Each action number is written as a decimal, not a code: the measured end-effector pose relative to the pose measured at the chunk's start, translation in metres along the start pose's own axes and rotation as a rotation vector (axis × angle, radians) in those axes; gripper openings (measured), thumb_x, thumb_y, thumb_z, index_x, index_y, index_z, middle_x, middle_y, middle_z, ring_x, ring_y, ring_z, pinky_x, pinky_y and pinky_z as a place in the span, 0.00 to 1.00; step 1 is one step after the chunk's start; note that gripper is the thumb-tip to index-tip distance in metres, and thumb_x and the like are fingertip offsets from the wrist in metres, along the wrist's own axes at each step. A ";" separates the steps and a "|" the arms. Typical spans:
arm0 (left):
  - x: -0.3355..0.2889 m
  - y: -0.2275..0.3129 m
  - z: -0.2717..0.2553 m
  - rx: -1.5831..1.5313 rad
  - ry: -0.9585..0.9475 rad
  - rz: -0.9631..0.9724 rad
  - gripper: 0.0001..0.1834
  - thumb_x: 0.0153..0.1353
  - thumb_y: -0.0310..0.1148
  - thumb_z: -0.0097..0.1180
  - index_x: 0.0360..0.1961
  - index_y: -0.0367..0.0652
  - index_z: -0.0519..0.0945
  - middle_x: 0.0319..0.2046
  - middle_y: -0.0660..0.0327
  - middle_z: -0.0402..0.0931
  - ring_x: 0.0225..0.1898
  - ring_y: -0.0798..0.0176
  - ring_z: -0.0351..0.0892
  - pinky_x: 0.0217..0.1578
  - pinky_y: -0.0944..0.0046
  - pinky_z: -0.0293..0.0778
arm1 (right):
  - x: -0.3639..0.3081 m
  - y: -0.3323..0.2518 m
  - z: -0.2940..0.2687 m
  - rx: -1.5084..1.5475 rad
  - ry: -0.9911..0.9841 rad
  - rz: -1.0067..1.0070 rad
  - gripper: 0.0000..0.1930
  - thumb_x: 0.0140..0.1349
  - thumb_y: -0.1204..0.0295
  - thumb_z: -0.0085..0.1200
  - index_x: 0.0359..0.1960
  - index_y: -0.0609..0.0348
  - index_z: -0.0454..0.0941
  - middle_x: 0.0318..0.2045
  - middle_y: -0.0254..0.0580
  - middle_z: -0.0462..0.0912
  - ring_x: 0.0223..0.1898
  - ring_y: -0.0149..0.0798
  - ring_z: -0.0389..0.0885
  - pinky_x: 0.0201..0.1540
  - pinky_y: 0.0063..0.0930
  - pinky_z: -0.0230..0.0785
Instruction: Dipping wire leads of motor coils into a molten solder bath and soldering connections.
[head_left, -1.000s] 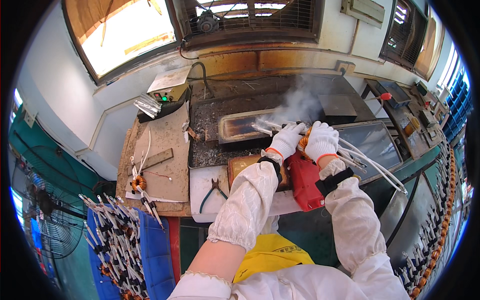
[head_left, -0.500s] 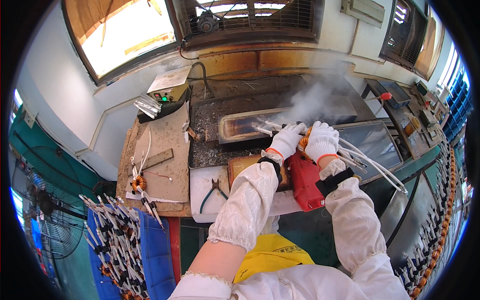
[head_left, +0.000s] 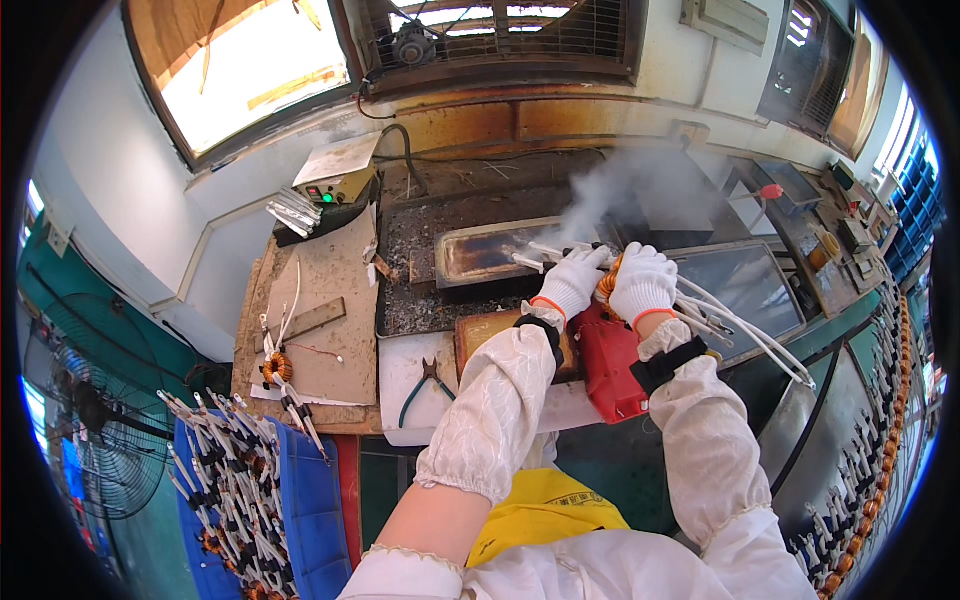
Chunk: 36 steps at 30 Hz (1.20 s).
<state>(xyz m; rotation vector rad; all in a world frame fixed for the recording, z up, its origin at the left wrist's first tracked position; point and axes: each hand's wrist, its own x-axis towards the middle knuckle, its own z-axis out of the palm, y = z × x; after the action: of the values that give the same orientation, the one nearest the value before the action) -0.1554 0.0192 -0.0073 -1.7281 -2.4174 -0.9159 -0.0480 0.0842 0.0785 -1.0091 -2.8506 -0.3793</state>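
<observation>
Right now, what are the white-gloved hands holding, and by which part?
The left hand and right hand hold an orange wire-wound ring with white leads between them, apparently at its sides; the exact finger contact is hidden.

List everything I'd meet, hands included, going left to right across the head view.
Black fan, coil lying on cardboard, pliers, gloved left hand, held orange ring, gloved right hand, row of orange coils at far right.

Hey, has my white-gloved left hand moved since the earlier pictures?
No: the white-gloved left hand shows no visible shift in any direction against the rectangular metal trough, still beside its near right corner.
</observation>
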 end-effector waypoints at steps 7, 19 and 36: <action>0.001 -0.003 0.003 0.052 -0.007 0.056 0.21 0.57 0.29 0.49 0.53 0.44 0.74 0.59 0.55 0.65 0.61 0.52 0.61 0.62 0.61 0.59 | 0.001 0.000 0.001 0.001 -0.011 0.009 0.23 0.48 0.60 0.61 0.44 0.59 0.71 0.42 0.47 0.77 0.45 0.46 0.77 0.46 0.38 0.68; -0.002 0.007 -0.010 0.092 -0.075 0.030 0.20 0.57 0.29 0.49 0.53 0.45 0.74 0.60 0.56 0.63 0.62 0.53 0.61 0.62 0.61 0.59 | 0.001 0.001 0.004 -0.012 0.004 0.008 0.23 0.48 0.61 0.60 0.44 0.58 0.69 0.41 0.46 0.75 0.44 0.45 0.77 0.45 0.38 0.67; 0.001 0.005 0.002 0.143 -0.003 0.096 0.22 0.58 0.30 0.48 0.55 0.42 0.71 0.58 0.54 0.66 0.60 0.52 0.63 0.61 0.61 0.59 | -0.009 0.009 0.002 0.044 -0.003 0.036 0.21 0.50 0.64 0.58 0.45 0.59 0.69 0.42 0.47 0.76 0.45 0.46 0.77 0.46 0.37 0.67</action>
<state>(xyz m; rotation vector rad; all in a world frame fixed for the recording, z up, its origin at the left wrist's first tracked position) -0.1512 0.0221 -0.0062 -1.7778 -2.3151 -0.7116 -0.0351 0.0863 0.0770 -1.0518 -2.8262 -0.3104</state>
